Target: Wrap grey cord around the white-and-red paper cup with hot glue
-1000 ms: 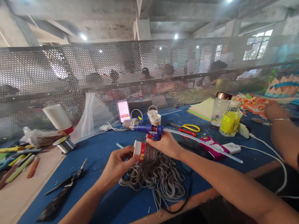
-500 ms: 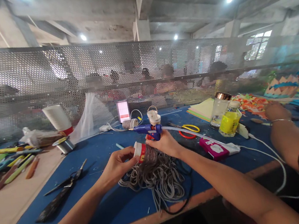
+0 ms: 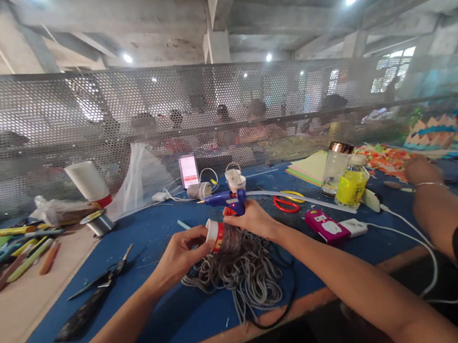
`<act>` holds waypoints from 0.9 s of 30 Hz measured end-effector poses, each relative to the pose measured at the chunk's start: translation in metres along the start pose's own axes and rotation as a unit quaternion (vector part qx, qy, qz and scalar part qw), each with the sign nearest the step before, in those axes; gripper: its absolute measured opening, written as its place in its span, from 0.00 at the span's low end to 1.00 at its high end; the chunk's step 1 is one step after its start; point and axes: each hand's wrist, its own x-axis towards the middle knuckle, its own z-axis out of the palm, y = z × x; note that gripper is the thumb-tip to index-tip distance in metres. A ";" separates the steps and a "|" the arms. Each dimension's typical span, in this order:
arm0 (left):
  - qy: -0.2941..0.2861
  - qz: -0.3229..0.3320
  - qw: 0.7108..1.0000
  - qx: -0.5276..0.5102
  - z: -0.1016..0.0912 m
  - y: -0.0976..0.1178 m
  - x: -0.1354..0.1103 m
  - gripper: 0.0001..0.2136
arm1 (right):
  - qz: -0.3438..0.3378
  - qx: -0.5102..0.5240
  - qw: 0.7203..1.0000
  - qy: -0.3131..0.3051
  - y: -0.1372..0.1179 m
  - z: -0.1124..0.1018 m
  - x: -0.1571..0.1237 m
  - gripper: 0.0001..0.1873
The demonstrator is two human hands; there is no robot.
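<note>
My left hand [image 3: 181, 254] is closed on a small white cup with a red band [image 3: 214, 233], held tilted over a heap of grey cord [image 3: 238, 266] on the blue table [image 3: 165, 317]. Cord strands hang from the cup's side. My right hand [image 3: 257, 219] grips a blue glue gun [image 3: 227, 200], its nozzle pointing left just above the cup. A long clear glue stick [image 3: 304, 201] trails from the gun's back toward the right.
Black scissors [image 3: 98, 282] lie at the left, red and yellow scissors [image 3: 287, 201] behind my right hand. A pink power strip [image 3: 324, 224], a glass jar [image 3: 336, 168] and a yellow bottle [image 3: 352, 185] stand at the right. Another person's arm [image 3: 436, 201] rests at the far right. A perforated metal screen [image 3: 72, 127] backs the table.
The glue gun has lifted and levelled, its glue stick swinging up off the power strip. My left hand has turned the cup slightly. The other person's hand stayed put.
</note>
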 end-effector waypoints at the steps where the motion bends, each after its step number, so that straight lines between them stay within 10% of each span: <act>1: -0.001 -0.002 1.000 -0.002 0.000 0.000 0.000 0.08 | 0.002 0.003 1.000 -0.001 0.001 0.000 0.000 0.10; 27: 0.128 -0.005 0.992 -0.006 -0.001 0.010 0.003 0.10 | 0.062 0.096 0.991 0.067 -0.011 -0.003 -0.002 0.22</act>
